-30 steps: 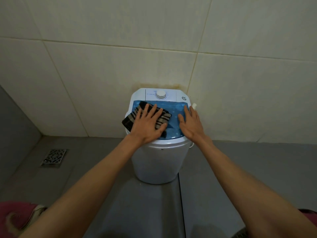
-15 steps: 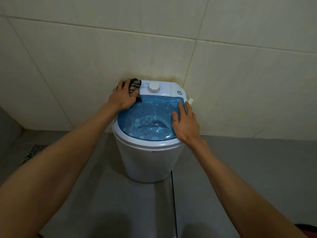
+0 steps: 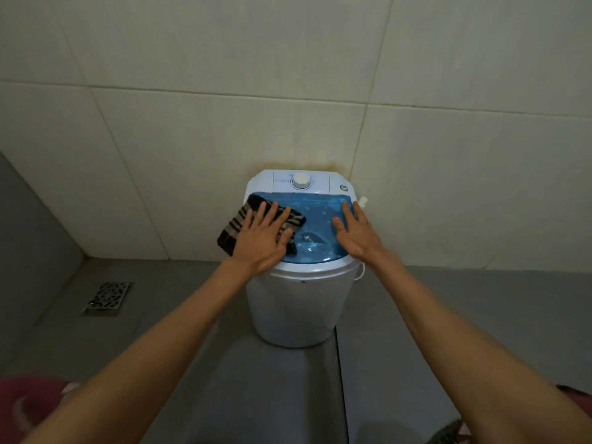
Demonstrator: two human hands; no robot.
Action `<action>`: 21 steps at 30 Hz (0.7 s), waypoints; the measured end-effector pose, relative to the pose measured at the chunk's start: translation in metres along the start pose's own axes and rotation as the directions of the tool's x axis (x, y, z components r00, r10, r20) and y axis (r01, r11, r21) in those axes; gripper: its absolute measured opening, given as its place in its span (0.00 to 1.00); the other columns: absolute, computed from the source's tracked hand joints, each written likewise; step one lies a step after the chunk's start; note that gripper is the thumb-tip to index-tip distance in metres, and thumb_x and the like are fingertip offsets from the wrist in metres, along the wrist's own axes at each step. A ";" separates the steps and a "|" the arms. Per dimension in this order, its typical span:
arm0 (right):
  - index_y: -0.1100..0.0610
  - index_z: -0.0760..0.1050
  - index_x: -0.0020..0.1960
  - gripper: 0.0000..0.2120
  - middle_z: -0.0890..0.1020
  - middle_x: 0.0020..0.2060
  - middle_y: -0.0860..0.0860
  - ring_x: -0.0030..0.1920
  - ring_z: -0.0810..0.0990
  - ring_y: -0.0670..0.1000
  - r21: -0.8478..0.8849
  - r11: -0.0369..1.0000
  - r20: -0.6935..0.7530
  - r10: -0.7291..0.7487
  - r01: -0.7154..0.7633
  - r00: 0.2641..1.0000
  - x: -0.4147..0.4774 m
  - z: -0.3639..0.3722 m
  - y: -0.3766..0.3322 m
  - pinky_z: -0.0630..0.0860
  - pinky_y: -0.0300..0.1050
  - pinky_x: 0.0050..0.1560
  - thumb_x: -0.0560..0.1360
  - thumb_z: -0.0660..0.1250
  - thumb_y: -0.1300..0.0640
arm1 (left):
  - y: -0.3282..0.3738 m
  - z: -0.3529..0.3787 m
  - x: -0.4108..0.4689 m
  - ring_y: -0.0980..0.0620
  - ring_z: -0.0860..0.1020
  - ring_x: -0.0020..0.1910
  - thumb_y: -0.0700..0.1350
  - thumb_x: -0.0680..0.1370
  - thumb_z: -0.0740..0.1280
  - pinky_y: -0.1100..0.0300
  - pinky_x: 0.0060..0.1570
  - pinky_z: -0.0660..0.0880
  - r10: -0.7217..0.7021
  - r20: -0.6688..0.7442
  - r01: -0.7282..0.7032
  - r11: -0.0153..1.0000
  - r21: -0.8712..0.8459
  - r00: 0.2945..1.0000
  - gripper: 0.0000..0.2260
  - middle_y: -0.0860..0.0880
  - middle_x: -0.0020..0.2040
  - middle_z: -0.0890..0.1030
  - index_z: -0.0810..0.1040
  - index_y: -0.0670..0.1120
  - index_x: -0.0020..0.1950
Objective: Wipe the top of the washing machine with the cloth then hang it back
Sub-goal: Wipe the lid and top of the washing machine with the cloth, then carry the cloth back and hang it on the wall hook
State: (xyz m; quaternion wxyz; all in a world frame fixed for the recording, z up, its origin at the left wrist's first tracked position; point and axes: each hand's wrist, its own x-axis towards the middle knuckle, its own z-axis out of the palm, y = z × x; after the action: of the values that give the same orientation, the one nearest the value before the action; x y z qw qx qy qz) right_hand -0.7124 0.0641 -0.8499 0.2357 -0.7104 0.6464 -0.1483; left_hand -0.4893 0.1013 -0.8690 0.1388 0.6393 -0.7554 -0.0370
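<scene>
A small white washing machine [image 3: 298, 302] with a translucent blue lid [image 3: 317, 213] and a white dial [image 3: 301, 180] stands against the tiled wall. A brown-and-black striped cloth [image 3: 237, 225] lies on the lid's left side and hangs over the left rim. My left hand [image 3: 264, 240] presses flat on the cloth, fingers spread. My right hand [image 3: 357, 233] rests flat on the lid's right side, fingers apart, holding nothing.
A metal floor drain [image 3: 107, 298] sits in the grey floor at the left. Cream wall tiles rise behind the machine, with a brown stain [image 3: 294, 165] just above it. A thin white cord [image 3: 362, 274] hangs at the machine's right side.
My left hand has brought the cloth from the back left corner by the dial down onto the lid's left side and spread flat on it. The right hand stayed on the lid.
</scene>
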 end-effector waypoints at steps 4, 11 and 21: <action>0.51 0.57 0.79 0.26 0.60 0.78 0.53 0.78 0.57 0.55 0.117 0.993 0.008 -0.003 0.002 1.000 -0.005 -0.016 -0.006 0.56 0.55 0.76 0.83 0.44 0.43 | 0.037 0.004 -0.015 0.49 0.44 0.79 0.58 0.83 0.45 0.50 0.76 0.38 0.081 0.021 -0.080 0.996 -0.050 0.996 0.25 0.49 0.80 0.48 0.51 0.53 0.80; 0.58 0.68 0.73 0.22 0.73 0.69 0.56 0.69 0.72 0.58 0.211 0.977 -0.088 0.009 0.010 0.996 -0.032 -0.036 -0.025 0.67 0.50 0.67 0.82 0.55 0.48 | 0.062 -0.040 -0.001 0.41 0.78 0.58 0.50 0.83 0.57 0.50 0.56 0.73 -0.118 -0.020 0.094 0.869 -0.485 0.993 0.16 0.42 0.59 0.81 0.77 0.43 0.62; 0.58 0.69 0.71 0.27 0.82 0.56 0.60 0.46 0.83 0.54 0.595 0.802 -0.022 -0.036 0.042 0.999 -0.051 -0.091 -0.101 0.80 0.48 0.50 0.76 0.71 0.50 | 0.078 -0.132 0.012 0.44 0.81 0.52 0.50 0.82 0.59 0.52 0.58 0.77 -0.268 0.167 0.253 0.326 -0.911 0.949 0.16 0.41 0.55 0.82 0.79 0.42 0.62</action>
State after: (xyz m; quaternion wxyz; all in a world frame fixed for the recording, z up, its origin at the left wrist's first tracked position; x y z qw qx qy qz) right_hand -0.6794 0.1070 -0.7150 0.4404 -0.6131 0.5535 -0.3519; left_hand -0.5313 0.1198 -0.7220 0.4693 0.5641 -0.4910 -0.4695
